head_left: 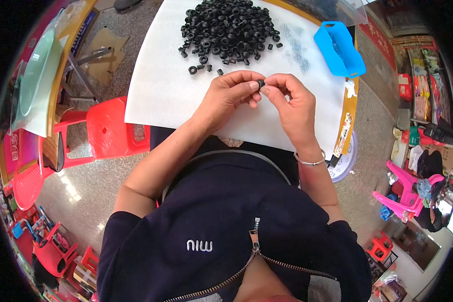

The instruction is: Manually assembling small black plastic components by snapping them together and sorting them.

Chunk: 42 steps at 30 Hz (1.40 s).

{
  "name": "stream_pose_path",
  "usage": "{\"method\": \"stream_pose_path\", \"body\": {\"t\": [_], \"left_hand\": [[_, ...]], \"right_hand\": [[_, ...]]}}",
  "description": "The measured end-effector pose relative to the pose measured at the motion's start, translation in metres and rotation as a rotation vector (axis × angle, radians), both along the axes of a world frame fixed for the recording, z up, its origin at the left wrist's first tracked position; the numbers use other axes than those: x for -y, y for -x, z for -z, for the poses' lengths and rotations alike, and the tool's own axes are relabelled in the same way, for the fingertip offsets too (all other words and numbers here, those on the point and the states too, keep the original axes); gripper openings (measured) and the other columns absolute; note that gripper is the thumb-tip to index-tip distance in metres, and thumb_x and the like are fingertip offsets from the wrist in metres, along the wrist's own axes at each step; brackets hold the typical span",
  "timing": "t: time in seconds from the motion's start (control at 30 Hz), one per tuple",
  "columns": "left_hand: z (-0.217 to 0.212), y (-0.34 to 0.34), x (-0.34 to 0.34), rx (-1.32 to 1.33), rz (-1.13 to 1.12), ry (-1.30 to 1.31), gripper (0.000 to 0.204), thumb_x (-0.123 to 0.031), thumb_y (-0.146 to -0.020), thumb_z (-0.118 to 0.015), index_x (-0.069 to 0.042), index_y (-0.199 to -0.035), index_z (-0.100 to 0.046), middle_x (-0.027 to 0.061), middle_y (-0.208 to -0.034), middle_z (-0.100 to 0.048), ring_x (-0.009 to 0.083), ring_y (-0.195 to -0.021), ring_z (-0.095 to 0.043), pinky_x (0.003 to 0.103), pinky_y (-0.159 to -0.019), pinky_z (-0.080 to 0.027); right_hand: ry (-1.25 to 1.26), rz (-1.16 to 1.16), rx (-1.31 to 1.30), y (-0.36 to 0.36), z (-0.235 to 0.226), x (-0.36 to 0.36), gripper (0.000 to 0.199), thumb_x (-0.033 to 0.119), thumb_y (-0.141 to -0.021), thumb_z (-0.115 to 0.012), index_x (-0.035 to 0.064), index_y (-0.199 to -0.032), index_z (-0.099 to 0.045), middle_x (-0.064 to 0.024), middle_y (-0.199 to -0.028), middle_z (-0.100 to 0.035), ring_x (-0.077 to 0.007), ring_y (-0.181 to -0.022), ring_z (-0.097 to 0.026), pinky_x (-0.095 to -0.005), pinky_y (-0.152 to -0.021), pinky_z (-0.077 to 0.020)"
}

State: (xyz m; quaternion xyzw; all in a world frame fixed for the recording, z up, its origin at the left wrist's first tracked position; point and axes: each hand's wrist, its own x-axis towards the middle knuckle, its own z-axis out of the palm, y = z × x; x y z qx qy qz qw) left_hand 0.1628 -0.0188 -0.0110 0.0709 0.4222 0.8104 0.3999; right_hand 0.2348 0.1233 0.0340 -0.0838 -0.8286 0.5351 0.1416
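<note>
Between the fingertips of both hands, above the white table covering (171, 95), is a small black rubber ring-like piece (260, 84). My left hand (231, 93) pinches it between thumb and forefinger. My right hand (291, 100), with a bangle at the wrist, pinches at the piece's right side; its fingertips partly hide it. Just beyond the hands lies a large heap of similar black rubber pieces (226, 30), ring-shaped and short-tube ones mixed. A few loose ones, such as a black ring (193, 70), lie at the heap's near edge.
A blue plastic basket (355, 64) stands at the table's far right edge. Dark smudges mark the covering beside the heap. A red plastic stool (105, 126) is at the left, near another table with a pale green basin (38, 75). A pink stool (405, 191) is on the right.
</note>
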Motion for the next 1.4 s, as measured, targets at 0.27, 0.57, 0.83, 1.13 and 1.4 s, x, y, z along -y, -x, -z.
{"method": "stream_pose_path", "body": {"t": [0.27,0.57,0.83,1.13,1.4], "left_hand": [[-0.003,-0.001,0.021,0.107,0.182,0.015,0.024,-0.008,-0.089,-0.055,0.004,-0.110,-0.056,0.0074,-0.088,-0.061,0.0127,-0.073,-0.059,0.024,-0.066,-0.049],[-0.011,-0.008,0.060,0.197,0.157,0.030,0.023,-0.008,-0.090,-0.054,0.002,-0.110,-0.056,0.0072,-0.092,-0.061,0.0105,-0.073,-0.059,0.023,-0.067,-0.050],[-0.003,-0.011,0.078,0.261,0.086,-0.043,0.025,-0.008,-0.091,-0.052,0.003,-0.113,-0.055,0.0080,-0.092,-0.062,0.0098,-0.072,-0.060,0.023,-0.067,-0.051],[0.003,-0.004,0.073,0.279,-0.058,-0.054,0.027,-0.010,-0.091,-0.053,0.004,-0.115,-0.052,0.0102,-0.095,-0.060,0.0114,-0.073,-0.058,0.022,-0.064,-0.050],[0.000,0.003,0.062,0.274,-0.089,-0.094,0.025,-0.007,-0.092,-0.052,0.006,-0.113,-0.053,0.0109,-0.092,-0.061,0.0120,-0.075,-0.060,0.023,-0.068,-0.052]], "right_hand": [[0.462,-0.218,0.214,0.000,0.004,-0.006,0.007,0.002,-0.081,-0.064,0.0005,-0.087,-0.061,0.0003,-0.079,-0.061,-0.0052,-0.074,-0.055,-0.0210,-0.067,-0.0454],[-0.239,-0.089,-0.019,0.040,0.027,0.008,0.009,0.008,-0.080,-0.063,0.0017,-0.086,-0.062,-0.0100,-0.081,-0.061,-0.0220,-0.070,-0.060,-0.0314,-0.066,-0.0475],[-0.638,-0.178,-0.176,0.063,0.046,0.043,0.013,0.009,-0.078,-0.062,0.0044,-0.090,-0.062,-0.0101,-0.082,-0.058,-0.0281,-0.076,-0.057,-0.0368,-0.067,-0.0474],[-0.092,-0.122,-0.023,0.050,0.037,0.035,0.013,0.003,-0.079,-0.062,0.0021,-0.091,-0.062,-0.0073,-0.080,-0.063,-0.0165,-0.066,-0.060,-0.0275,-0.062,-0.0477],[0.147,-0.082,0.058,0.033,0.028,0.026,0.013,0.004,-0.081,-0.064,0.0020,-0.093,-0.064,-0.0017,-0.081,-0.064,-0.0058,-0.069,-0.055,-0.0218,-0.063,-0.0460]]}}
